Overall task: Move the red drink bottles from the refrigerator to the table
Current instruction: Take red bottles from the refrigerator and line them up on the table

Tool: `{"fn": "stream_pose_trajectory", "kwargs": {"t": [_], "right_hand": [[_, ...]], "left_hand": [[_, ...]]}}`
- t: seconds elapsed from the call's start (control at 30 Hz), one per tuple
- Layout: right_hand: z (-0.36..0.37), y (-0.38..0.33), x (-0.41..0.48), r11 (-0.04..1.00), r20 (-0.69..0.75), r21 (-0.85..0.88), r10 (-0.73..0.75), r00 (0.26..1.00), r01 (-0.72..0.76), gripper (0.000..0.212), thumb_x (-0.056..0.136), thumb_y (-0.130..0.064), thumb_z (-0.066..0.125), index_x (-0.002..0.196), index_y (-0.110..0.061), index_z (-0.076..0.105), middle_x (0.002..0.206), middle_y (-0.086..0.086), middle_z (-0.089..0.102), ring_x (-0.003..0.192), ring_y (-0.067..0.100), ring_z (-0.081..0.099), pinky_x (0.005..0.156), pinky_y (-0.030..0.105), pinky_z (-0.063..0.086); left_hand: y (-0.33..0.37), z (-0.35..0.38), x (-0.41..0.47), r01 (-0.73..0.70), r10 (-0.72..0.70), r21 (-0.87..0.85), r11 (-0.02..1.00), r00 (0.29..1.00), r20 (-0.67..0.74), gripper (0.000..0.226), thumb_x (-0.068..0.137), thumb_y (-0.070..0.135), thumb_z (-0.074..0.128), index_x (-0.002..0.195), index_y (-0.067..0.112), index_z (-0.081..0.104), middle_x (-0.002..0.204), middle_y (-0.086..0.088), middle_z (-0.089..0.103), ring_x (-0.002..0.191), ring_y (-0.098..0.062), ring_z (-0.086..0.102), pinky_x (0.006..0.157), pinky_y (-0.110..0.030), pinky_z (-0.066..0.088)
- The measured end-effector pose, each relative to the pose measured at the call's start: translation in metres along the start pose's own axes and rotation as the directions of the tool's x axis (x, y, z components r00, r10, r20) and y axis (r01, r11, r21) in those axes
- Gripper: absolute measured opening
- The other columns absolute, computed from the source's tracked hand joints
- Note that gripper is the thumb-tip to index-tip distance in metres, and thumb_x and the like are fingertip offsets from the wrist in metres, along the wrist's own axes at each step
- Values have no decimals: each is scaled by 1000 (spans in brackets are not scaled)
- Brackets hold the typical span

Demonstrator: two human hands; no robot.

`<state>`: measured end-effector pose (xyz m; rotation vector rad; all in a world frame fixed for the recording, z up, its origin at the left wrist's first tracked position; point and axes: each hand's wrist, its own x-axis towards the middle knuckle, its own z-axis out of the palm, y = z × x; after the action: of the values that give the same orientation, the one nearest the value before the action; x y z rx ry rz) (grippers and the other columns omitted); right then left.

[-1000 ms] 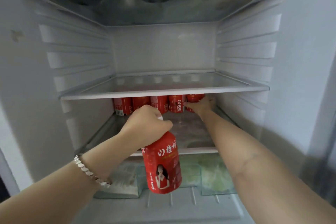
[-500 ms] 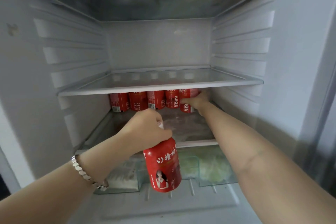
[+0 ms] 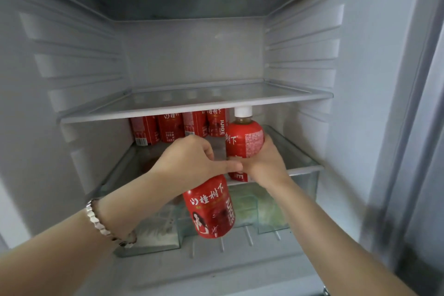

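Note:
I am looking into an open refrigerator. My left hand (image 3: 189, 161) grips the top of a red drink bottle (image 3: 211, 209), which hangs in front of the lower shelf edge. My right hand (image 3: 266, 163) is wrapped around the lower body of a second red bottle (image 3: 245, 139) with a white cap, held upright above the front of the lower glass shelf (image 3: 295, 151). Several more red bottles (image 3: 168, 127) stand in a row at the back of that shelf, their tops hidden by the shelf above.
An upper glass shelf (image 3: 192, 106) sits just above the white cap. Below the lower shelf is a clear crisper drawer (image 3: 271, 214) with green vegetables and a white bag. The fridge walls close in on both sides; the door frame (image 3: 408, 127) is at right.
My right hand has pulled its bottle forward from the back row to the shelf front, so the white cap now shows. My left hand with its bottle has stayed about where it was.

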<state>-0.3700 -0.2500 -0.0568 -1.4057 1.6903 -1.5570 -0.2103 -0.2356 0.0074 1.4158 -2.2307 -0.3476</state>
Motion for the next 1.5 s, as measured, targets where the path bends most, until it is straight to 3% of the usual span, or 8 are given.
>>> {"fn": "stream_pose_trajectory", "kwargs": {"t": [0.27, 0.53, 0.8, 0.9, 1.03, 1.13, 1.3, 1.5], "right_hand": [[-12, -10, -34, 985, 43, -69, -153, 987, 155, 77, 41, -33, 80, 111, -28, 49, 102, -8, 64, 90, 9, 64, 76, 28, 53], [-21, -39, -41, 796, 354, -404, -319, 879, 451, 92, 44, -28, 83, 127, -35, 43, 106, -16, 44, 97, 12, 56, 83, 32, 49], [-11, -50, -41, 901, 643, -283, -77, 762, 329, 70, 54, -17, 88, 107, -42, 48, 97, -15, 63, 87, 2, 64, 72, 20, 52], [-12, -56, -28, 969, 740, -178, 18, 672, 169, 39, 65, -44, 80, 97, -39, 58, 101, -13, 68, 95, 6, 66, 89, 28, 53], [13, -39, 31, 998, 343, -55, 56, 938, -39, 45, 79, -57, 60, 99, -17, 68, 91, 0, 69, 87, 18, 66, 81, 33, 52], [34, -25, 70, 974, 272, -221, 113, 956, -52, 43, 77, -29, 75, 112, -9, 59, 103, 7, 64, 97, 22, 64, 77, 26, 51], [65, -6, 122, 970, 171, -82, 239, 956, -228, 120, 60, -14, 86, 148, -9, 5, 146, 15, 35, 136, 31, 36, 112, 41, 32], [74, -1, 142, 968, -22, -112, 222, 975, -223, 94, 63, -18, 83, 139, -5, 29, 140, 16, 36, 132, 32, 37, 109, 40, 36]], "left_hand": [[2, -19, -3, -164, 178, 98, 982, 970, -164, 77, 30, 86, 40, 54, 13, 49, 51, 4, 51, 50, -10, 46, 50, -26, 33], [-9, -27, -22, -208, 223, 141, 968, 970, -100, 73, 40, 81, 43, 94, 34, 49, 77, 12, 63, 70, -5, 59, 62, -24, 47], [-21, -30, -23, -119, 117, -84, 989, 993, -28, 38, 78, 61, 52, 69, 25, 59, 70, 7, 67, 67, -9, 63, 70, -35, 55], [-27, -32, -15, -20, 27, -101, 995, 997, 70, 48, 82, 58, 53, 80, 12, 67, 74, 0, 71, 69, -16, 68, 73, -37, 58], [-36, -31, -3, 51, -42, -51, 997, 983, 179, 49, 82, 58, 54, 81, 11, 68, 77, -1, 72, 71, -15, 68, 74, -32, 55], [-41, -30, 1, 68, -66, -4, 998, 974, 215, 49, 82, 61, 53, 78, 14, 69, 78, -1, 72, 74, -15, 68, 76, -32, 55], [-40, -32, 4, 86, -89, 21, 996, 972, 219, 47, 80, 64, 53, 74, 20, 67, 76, 3, 70, 72, -12, 67, 70, -26, 53], [-36, -37, 12, 62, -68, 35, 997, 969, 237, 46, 80, 62, 54, 66, 19, 62, 68, 1, 67, 66, -15, 65, 59, -24, 48]]}}
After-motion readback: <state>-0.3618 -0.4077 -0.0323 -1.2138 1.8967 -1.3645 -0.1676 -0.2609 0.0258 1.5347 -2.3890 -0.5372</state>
